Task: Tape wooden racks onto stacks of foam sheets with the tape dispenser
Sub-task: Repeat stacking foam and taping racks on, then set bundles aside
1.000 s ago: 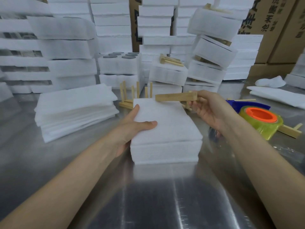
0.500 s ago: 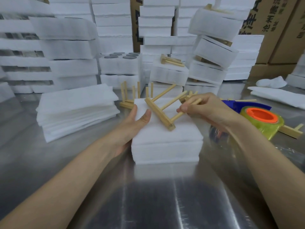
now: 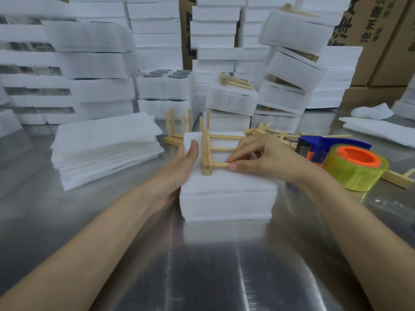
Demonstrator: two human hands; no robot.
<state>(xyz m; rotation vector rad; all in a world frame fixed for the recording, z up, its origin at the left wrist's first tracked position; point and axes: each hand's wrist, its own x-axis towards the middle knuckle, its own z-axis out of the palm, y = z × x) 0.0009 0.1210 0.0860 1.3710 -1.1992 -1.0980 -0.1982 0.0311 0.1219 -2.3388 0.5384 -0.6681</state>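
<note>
A stack of white foam sheets (image 3: 226, 198) stands on the steel table (image 3: 202, 265) in front of me. A wooden rack (image 3: 207, 151) lies flat on top of the stack, its base bar to the left and its dowels pointing right. My right hand (image 3: 258, 158) pinches the nearest dowel between thumb and fingers. My left hand (image 3: 182, 167) holds the stack's left side, thumb on top beside the rack's base. The tape dispenser (image 3: 343, 160), blue with an orange core and a clear tape roll, sits to the right of my right hand.
A loose pile of foam sheets (image 3: 105, 149) lies to the left. More wooden racks (image 3: 179, 129) stand and lie behind the stack. Taped foam bundles (image 3: 231, 97) and cardboard boxes (image 3: 381, 41) rise along the back. Further foam sheets (image 3: 379, 129) lie far right.
My right hand has turned the rack and lowered it flat onto the foam stack. My left thumb has shifted toward the far left corner of the stack.
</note>
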